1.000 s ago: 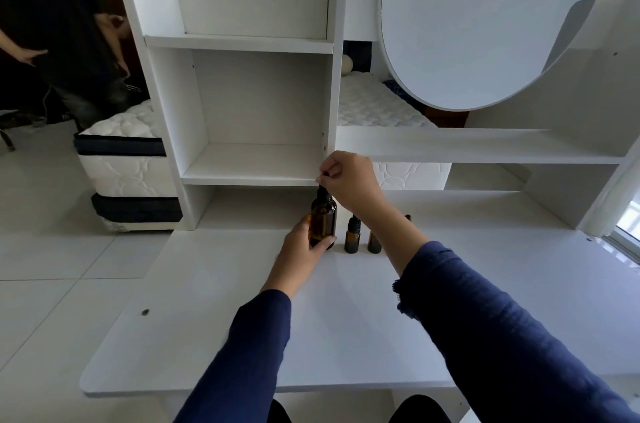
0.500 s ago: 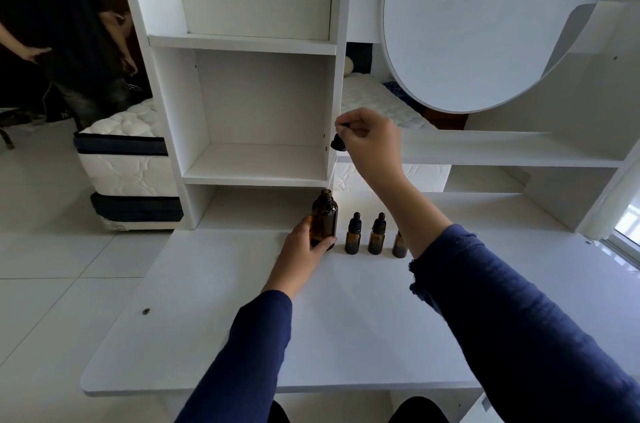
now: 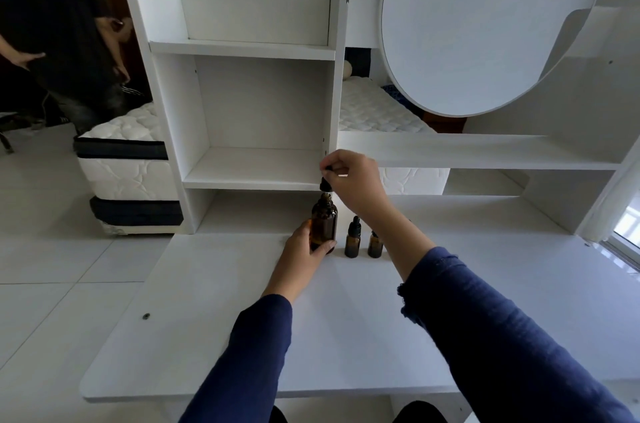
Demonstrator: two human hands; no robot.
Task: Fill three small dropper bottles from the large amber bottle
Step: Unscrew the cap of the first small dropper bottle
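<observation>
Here, on the white desk [image 3: 346,336], the large amber bottle [image 3: 323,223] stands upright, the left hand [image 3: 304,254] wrapped around its base. The right hand [image 3: 356,180] pinches a black dropper [image 3: 325,184] just above its mouth. Two small dropper bottles [image 3: 352,242] stand just beside it, capped.

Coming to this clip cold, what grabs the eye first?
Mid-desk, the right hand pinches a black dropper cap just above the neck of the large amber bottle, which the left hand steadies. Right of it stand small dropper bottles; a big round white panel looms upper right.
</observation>
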